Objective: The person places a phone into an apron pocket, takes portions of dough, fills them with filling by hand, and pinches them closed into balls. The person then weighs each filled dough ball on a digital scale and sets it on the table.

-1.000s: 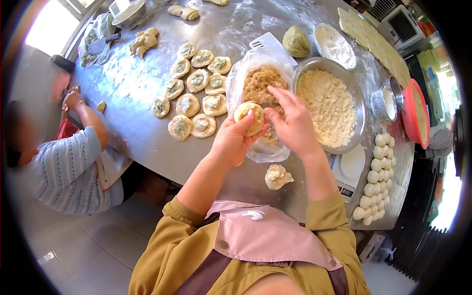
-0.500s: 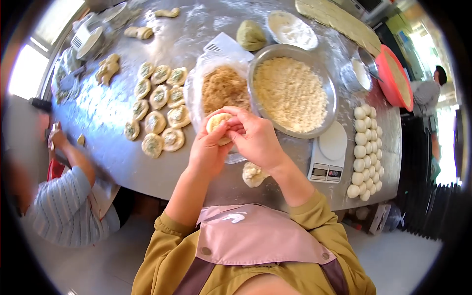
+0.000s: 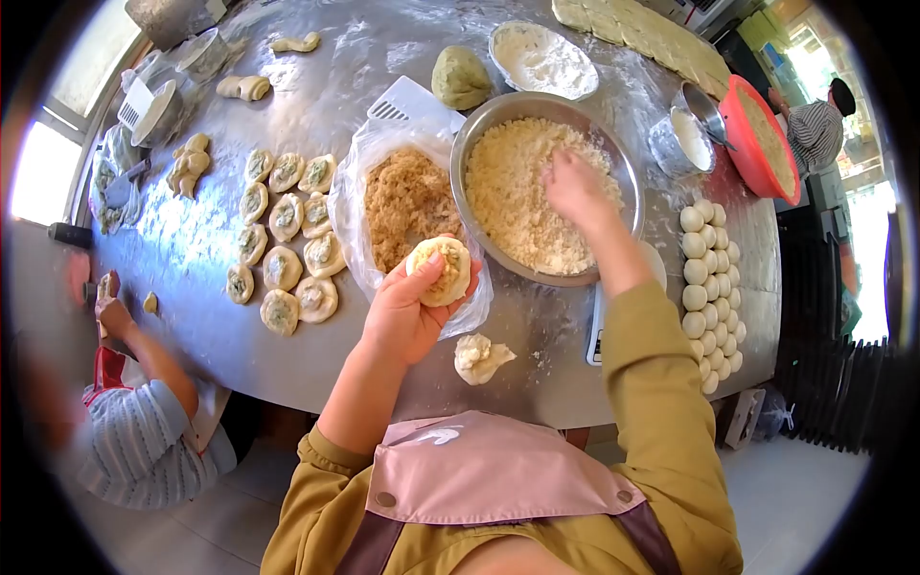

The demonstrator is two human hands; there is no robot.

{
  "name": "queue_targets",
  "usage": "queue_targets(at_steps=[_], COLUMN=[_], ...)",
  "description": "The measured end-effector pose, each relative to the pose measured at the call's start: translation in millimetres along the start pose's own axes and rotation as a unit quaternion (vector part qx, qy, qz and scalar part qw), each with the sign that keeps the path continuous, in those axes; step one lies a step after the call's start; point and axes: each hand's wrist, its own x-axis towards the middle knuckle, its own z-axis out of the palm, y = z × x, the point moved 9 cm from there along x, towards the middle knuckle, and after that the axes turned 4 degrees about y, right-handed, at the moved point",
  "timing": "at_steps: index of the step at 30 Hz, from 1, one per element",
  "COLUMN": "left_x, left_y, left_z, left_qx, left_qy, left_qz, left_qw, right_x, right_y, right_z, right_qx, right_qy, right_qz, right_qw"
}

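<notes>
My left hand (image 3: 407, 311) holds a round dough piece (image 3: 439, 272) with crumbly filling on top, its thumb resting on the filling. My right hand (image 3: 578, 189) reaches into a large steel bowl (image 3: 462, 199) of pale crumbs (image 3: 527, 182); its fingertips are blurred and partly sunk in the crumbs. Just left of the bowl lies an open plastic bag (image 3: 347, 182) of brown crumbly filling (image 3: 407, 203). A lump of dough (image 3: 480, 358) sits on the table below my left hand. Behind my right forearm, a white scale (image 3: 596, 331) is mostly hidden.
Filled dough rounds (image 3: 285, 217) lie left on the steel table (image 3: 383, 57). White dough balls (image 3: 709, 287) stand in rows right, below a red basin (image 3: 733, 125). A flour bowl (image 3: 544, 59) is at the back. One person (image 3: 153, 431) sits left; another (image 3: 819, 129) stands far right.
My right hand has left the dough piece and moved up and right into the bowl of pale crumbs. My left hand still holds the dough, now opened to view. The camera view has shifted.
</notes>
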Motion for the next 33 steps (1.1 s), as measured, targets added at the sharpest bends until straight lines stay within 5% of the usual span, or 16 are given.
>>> queue_targets(at_steps=[2, 5, 11, 21, 24, 30, 33], left_x=[2.9, 12.7, 25.1, 36.7, 49.8, 77.2, 90.3], left_y=[-0.7, -2.3, -15.5, -12.7, -17.6, -40.8, -59.2], left_z=[1.1, 2.4, 20.0, 40.7, 52.4, 67.0, 73.5], left_qx=[-0.003, 0.029, 0.047, 0.035, 0.037, 0.005, -0.055], left_qy=[0.011, 0.014, -0.004, 0.005, -0.013, 0.000, -0.016], left_qz=[-0.005, -0.014, -0.023, -0.016, -0.025, -0.049, -0.105], left_qw=[1.000, 0.999, 0.999, 0.999, 0.999, 0.999, 0.993], right_x=[-24.3, -58.9, -90.8, -77.1, -72.1, -49.8, -53.2], right_y=[-27.4, -33.7, -61.6, -53.3, -34.8, -2.7, -22.0], right_z=[-6.3, 1.5, -18.7, -0.4, 8.0, -57.2, -86.3], right_qx=[-0.029, 0.023, 0.094, 0.210, 0.336, 0.510, 0.447], right_qy=[-0.123, -0.067, -0.262, -0.363, -0.394, -0.244, -0.174], right_qz=[-0.001, -0.033, -0.096, -0.124, -0.046, 0.053, 0.025], right_qw=[0.992, 0.997, 0.956, 0.899, 0.854, 0.823, 0.877])
